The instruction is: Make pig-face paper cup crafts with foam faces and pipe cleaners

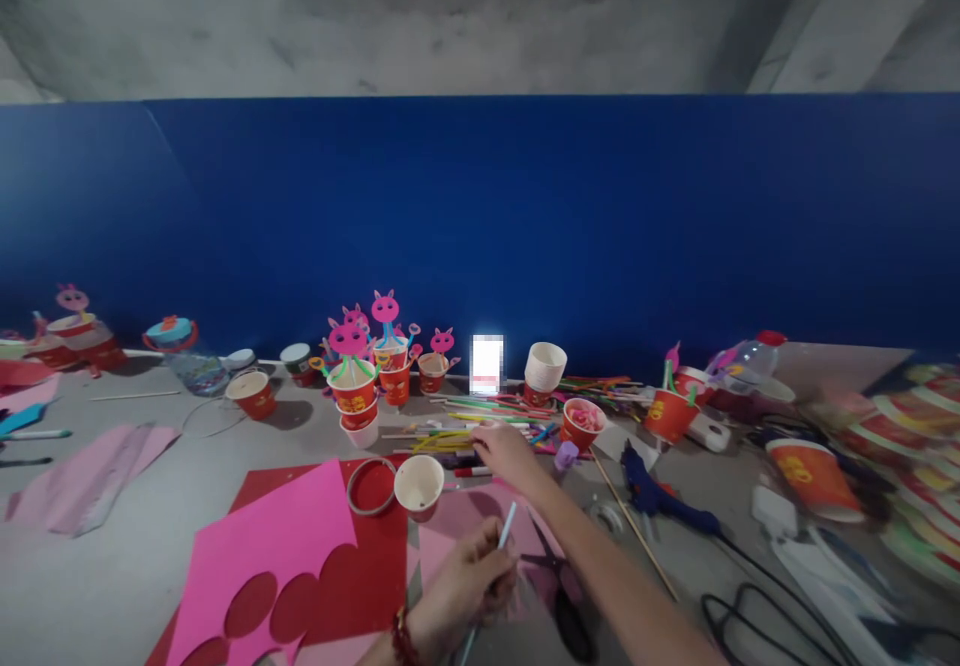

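Pale stick [507, 526]: you have it just left of the black scissors [556, 566], your left hand [480, 571] closed round it and its tip poking up at a tilt. Gripping it on that side seems to leave your right hand [504, 444] free to reach past the scissors to the loose coloured sticks [448, 437]. That hand's fingers curl over the pile; you cannot tell from here whether they pinch one. The sticks lie bunched beyond the scissors, probably for easy reach, and the white cups [546, 366] behind them stand nested, likely to save room. Right of the scissors rests the blue glue gun [667, 508]; well to their left, a pink sheet [277, 536] with round holes overlaps a red one. Your surface [82, 591] is grey and crowded; beyond the scissors rises a blue panel [487, 206], with a bare grey wall [450, 26] above.
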`<state>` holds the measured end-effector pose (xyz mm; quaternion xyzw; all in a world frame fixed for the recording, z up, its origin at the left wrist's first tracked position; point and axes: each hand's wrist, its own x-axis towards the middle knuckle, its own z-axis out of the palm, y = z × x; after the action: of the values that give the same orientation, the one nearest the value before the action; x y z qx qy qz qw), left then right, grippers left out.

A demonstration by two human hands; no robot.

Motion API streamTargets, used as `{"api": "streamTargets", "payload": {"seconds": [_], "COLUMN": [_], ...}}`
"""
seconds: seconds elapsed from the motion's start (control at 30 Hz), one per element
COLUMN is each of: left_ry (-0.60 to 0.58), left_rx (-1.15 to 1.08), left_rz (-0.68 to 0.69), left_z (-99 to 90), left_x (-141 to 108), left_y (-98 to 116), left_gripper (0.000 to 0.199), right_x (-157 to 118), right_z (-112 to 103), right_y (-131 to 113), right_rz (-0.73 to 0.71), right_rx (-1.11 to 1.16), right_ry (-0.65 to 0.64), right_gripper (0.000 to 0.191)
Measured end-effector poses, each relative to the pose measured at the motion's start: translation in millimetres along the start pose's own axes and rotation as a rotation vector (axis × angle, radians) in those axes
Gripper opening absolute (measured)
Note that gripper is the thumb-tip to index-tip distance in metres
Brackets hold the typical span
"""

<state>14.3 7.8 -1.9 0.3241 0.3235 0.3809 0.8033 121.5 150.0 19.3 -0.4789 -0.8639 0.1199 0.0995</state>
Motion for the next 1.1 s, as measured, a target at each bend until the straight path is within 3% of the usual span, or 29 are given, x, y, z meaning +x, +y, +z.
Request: {"api": "streamTargets", "payload": {"seconds": [0.13,0.5,0.9,1.1], "left_ry": [0.002,-0.022,-0.034,-0.030], "left_rx": [-0.054,-0.100,-0.144,-0.162], "left_rz": [-0.005,-0.062,-0.067,-0.041], "left_z": [-8.7,-9.9,-14.6,-15.2], "left_x": [0.9,5.6,8.3,7.4], "left_y": [-1.2,-10.7,-14.8,-11.7], "left_gripper": [0.040,0.035,0.038,0.038], "right_x": [17.5,34.2,36.3,38.6], "right_z": [5.8,6.4,-1.9,-6.6], "right_y": [1.9,5.7,6.3,3.5], "right_rz": [-0.007,-0.031,-0.017,0.015], "right_rx": [-0.128,-0.299,-0.284,-0.128], "right_ry": [-0.090,-0.226,-0.265,-0.221], "right_gripper": [0.028,0.031,0.031,0.030]}}
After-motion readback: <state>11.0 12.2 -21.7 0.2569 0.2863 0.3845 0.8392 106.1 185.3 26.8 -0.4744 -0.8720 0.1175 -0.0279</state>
